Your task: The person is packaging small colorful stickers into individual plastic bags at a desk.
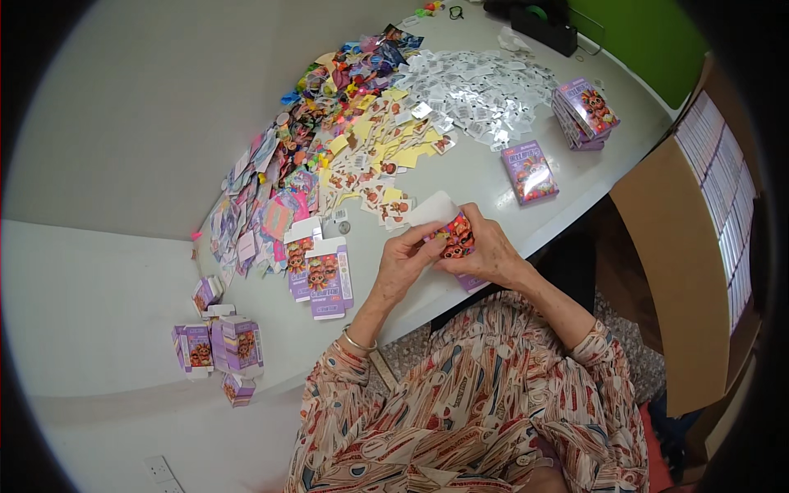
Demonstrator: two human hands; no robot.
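Both of my hands hold a small purple printed carton near the table's front edge. Its white flap stands up and points away from me. My left hand pinches the carton's left side. From the right, my right hand wraps round it; what lies inside is hidden. Flat unfolded cartons lie on the table left of my left hand. Beyond my hands spreads a heap of yellow-backed stickers. A filled-out purple box lies to the right of them.
Silver-white sachets are heaped at the far side, colourful small packets along the wall. Several boxes are stacked at right, and folded cartons at left. A cardboard box stands right. A black tape dispenser sits far back.
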